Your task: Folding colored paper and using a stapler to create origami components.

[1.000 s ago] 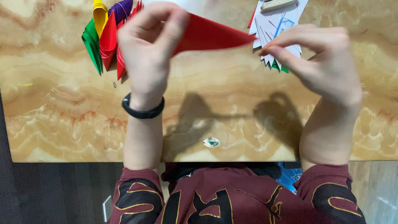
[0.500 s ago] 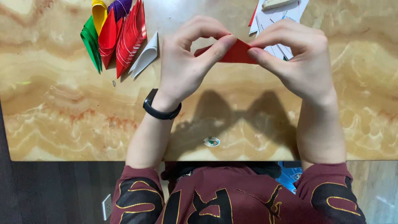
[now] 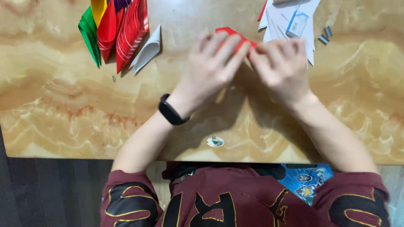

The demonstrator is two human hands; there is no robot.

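Note:
A folded piece of red paper (image 3: 232, 35) lies on the marbled tan table (image 3: 63, 105), mostly hidden under my fingers. My left hand (image 3: 210, 69), with a black band (image 3: 170, 110) on its wrist, lies flat over the paper's left part. Beside it, my right hand (image 3: 282, 67) presses its fingertips on the paper's right end. Both hands touch each other above the paper.
Folded papers in green, yellow, red and purple (image 3: 111, 29) are stacked at the far left, with a white folded piece (image 3: 148, 49) next to them. White sheets (image 3: 290, 19) and small grey bits (image 3: 325, 35) lie at the far right. A small round sticker (image 3: 215, 142) sits near the front edge.
My hands have come down from the air with the red paper and now press it flat on the table. The paper has gone from a wide sheet to a smaller folded piece.

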